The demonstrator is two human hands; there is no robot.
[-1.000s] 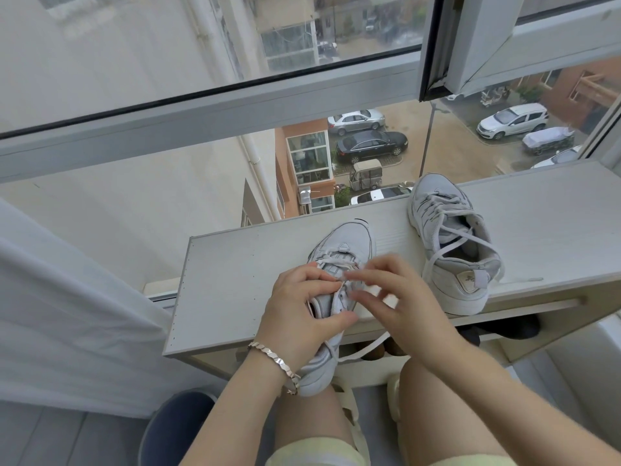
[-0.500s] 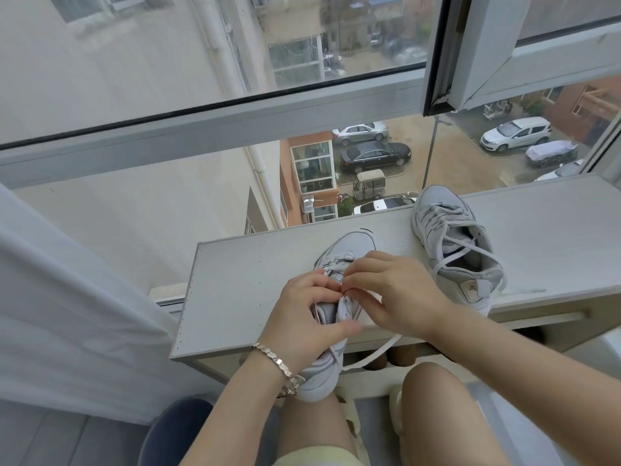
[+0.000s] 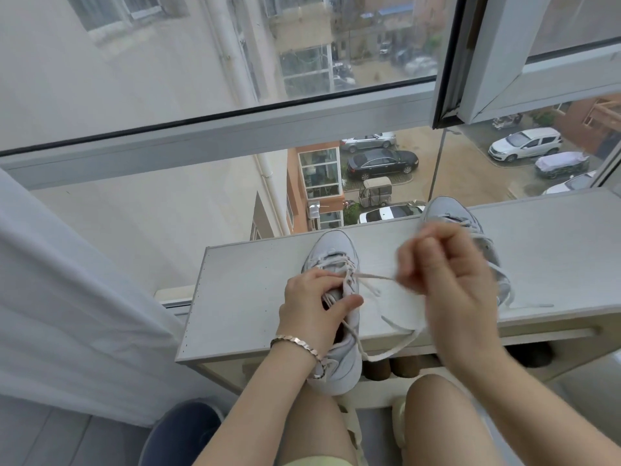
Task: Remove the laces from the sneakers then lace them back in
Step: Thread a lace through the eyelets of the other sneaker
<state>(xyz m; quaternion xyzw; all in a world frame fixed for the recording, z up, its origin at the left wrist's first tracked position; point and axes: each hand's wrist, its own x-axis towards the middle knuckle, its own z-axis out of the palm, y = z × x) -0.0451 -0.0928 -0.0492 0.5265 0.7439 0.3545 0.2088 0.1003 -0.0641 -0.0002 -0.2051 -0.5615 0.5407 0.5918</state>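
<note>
A pale grey sneaker (image 3: pixel 332 253) lies on the white table top (image 3: pixel 248 290) with its heel hanging over the near edge. My left hand (image 3: pixel 312 307) grips its upper at the eyelets, thumb across the tongue. My right hand (image 3: pixel 447 277) is raised to the right of it and pinches the white lace (image 3: pixel 373 276), which runs taut from the eyelets to my fingers. A loose loop of the lace droops over the table's front edge. The second sneaker (image 3: pixel 447 211), still laced, stands behind my right hand and is mostly hidden by it.
The table stands against a large window (image 3: pixel 235 129) with an open sash at the upper right. A white curtain (image 3: pixel 67 297) hangs at the left. A dark blue bin (image 3: pixel 181 432) sits on the floor below. My bare knees are under the table's near edge.
My right hand has moved up and to the right from the eyelets, drawing a length of lace out with it. My left hand has stayed on the sneaker.
</note>
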